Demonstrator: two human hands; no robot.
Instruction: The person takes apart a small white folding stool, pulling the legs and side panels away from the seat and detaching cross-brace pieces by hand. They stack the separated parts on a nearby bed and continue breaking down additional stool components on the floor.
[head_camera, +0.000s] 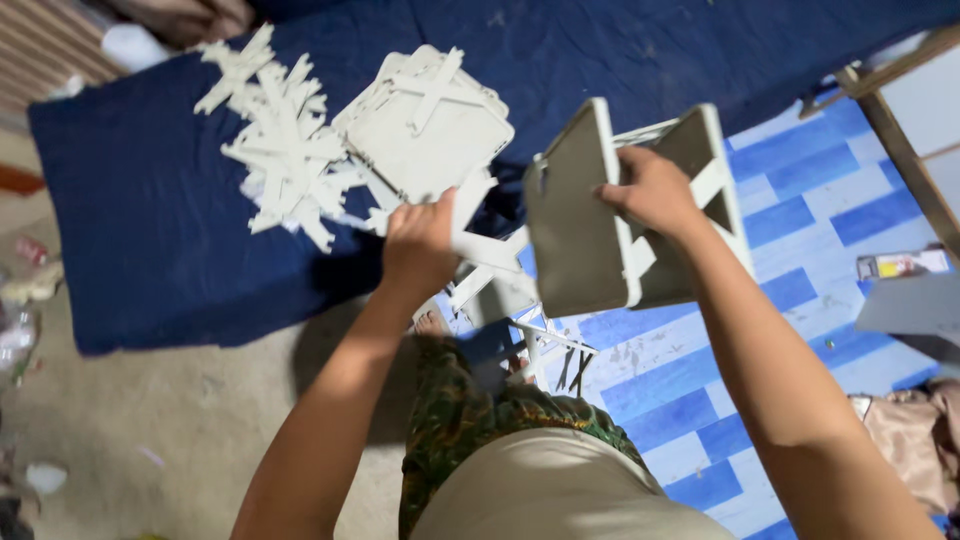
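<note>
At the far left, litter (20, 300) lies on a dull, gritty concrete floor (180, 430). A dark blue cloth (150, 200), soft and faintly creased, spreads across the upper part of the view. On it rests a heap of flat, pale grey cross-shaped pieces (275, 140), thin and stiff, with arms jutting at all angles. Just to the right of the heap, touching it, is a stack of square panels (425, 125) in the same matt grey, with rounded corners and a cross piece lying on top.

The left hand (420, 245) is closed around a cross piece (480, 235), its flat arms sticking out to the right of the fist, above the cloth's edge. Below it more grey crosses and thin struts (545, 345) lie loosely on the floor by the person's foot, beside patterned green trousers (450, 410).

The right hand (655, 195) clamps onto a boxy grey frame (600, 215), held up in the air between the two hands: the near face is a smooth, rounded panel, and behind it a second panel is joined by crossed braces. The fingers wrap over the top edge.

Beneath and to the right is a blue mat (790, 230) printed with plank-like stripes, light and dark, scuffed in places. At the right edge stand a wooden frame (900, 140), a grey sheet (910, 305), and crumpled beige fabric (910, 430).
</note>
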